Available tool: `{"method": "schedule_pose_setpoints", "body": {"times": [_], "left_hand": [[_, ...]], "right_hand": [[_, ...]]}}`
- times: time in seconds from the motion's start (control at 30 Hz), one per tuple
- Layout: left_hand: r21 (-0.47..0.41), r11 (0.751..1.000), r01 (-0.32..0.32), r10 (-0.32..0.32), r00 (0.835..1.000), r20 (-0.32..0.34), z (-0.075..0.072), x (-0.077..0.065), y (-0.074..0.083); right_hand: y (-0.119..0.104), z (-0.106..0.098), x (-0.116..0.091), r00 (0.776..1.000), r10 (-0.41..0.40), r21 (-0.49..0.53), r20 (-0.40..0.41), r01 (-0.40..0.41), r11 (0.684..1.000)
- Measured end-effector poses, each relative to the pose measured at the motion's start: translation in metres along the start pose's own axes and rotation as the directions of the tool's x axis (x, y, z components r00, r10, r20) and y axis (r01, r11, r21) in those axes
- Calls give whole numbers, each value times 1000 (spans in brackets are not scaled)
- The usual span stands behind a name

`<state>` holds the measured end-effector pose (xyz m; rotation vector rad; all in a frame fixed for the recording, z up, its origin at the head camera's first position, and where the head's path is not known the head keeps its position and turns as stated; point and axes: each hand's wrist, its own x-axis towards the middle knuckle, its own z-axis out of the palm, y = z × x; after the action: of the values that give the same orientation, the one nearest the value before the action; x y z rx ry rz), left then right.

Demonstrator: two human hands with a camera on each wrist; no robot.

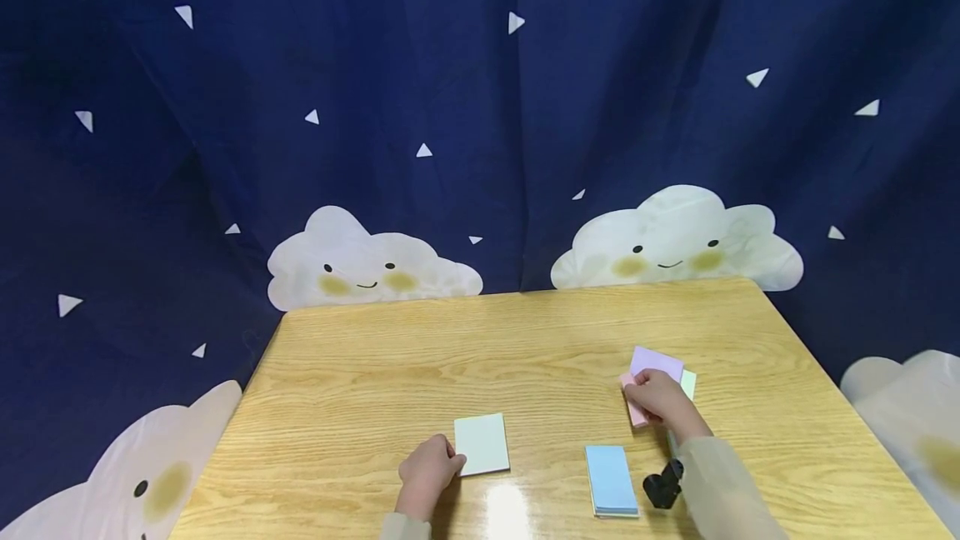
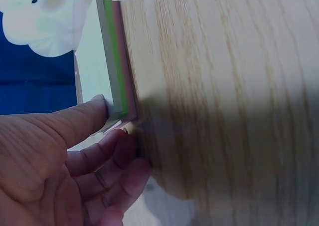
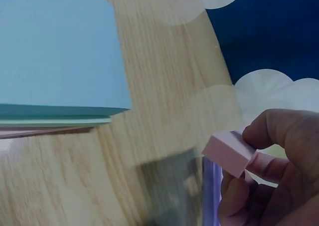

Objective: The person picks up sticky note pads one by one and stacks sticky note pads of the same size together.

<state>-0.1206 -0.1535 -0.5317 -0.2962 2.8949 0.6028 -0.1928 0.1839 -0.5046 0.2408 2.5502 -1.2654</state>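
On the left, my left hand [image 1: 431, 465] pinches the near left corner of a square stack of sticky note pads [image 1: 482, 443]. Its thumb lies on the pale top pad, with a green pad [image 2: 115, 61] and a pink pad below that in the left wrist view. My right hand [image 1: 663, 400] grips a small pink sticky note pad [image 3: 232, 152] between thumb and fingers. Close under and beyond it is a purple pad [image 1: 656, 362], with a pale green pad [image 1: 688, 383] showing at its right. The hand hides part of these pads.
Between the hands, nearer the front, sits a narrow stack of pads with a blue one [image 1: 611, 477] on top and pale green and pink layers below. A black device [image 1: 663, 486] is at the right wrist. Behind the wooden table [image 1: 450, 348] hangs a dark blue cloud-print curtain [image 1: 450, 65].
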Motion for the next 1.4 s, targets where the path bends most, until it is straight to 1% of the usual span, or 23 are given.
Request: {"method": "schedule_pose_setpoints", "body": {"times": [0.1, 0.2, 0.4, 0.57, 0.83, 0.93, 1.03, 1.2, 1.4], "left_hand": [[-24, 1000, 10, -10, 1000, 17, -7, -4, 5], [-15, 1000, 6, -5, 1000, 21, -11, -7, 8], [7, 1000, 2, -2, 1000, 23, -13, -9, 9], [1, 1000, -9, 9, 1000, 11, -15, -11, 9], [-3, 1000, -12, 12, 1000, 18, -14, -9, 8], [-5, 1000, -10, 10, 1000, 15, -14, -10, 9], [-5, 1000, -11, 11, 1000, 13, -14, -11, 10], [1, 1000, -15, 15, 1000, 13, -14, -11, 9], [-3, 1000, -10, 10, 1000, 17, -14, -11, 9]], "right_hand": [[-4, -4, -4, 1000, 4, -7, -2, -4, 1000], [-5, -8, -8, 1000, 0, 16, 1, 0, 1000], [-2, -14, -11, 1000, -13, 42, 15, 12, 999], [-2, -15, -14, 1000, 9, 68, -4, -9, 998], [-1, -20, -22, 1000, 7, 53, -18, -6, 999], [0, -22, -27, 1000, -8, 56, -19, 9, 998], [1, -25, -29, 1000, -16, 67, -20, 17, 998], [2, -27, -33, 1000, 3, 99, -13, -2, 995], [9, -26, -34, 1000, -3, 123, -7, 4, 992]]}}
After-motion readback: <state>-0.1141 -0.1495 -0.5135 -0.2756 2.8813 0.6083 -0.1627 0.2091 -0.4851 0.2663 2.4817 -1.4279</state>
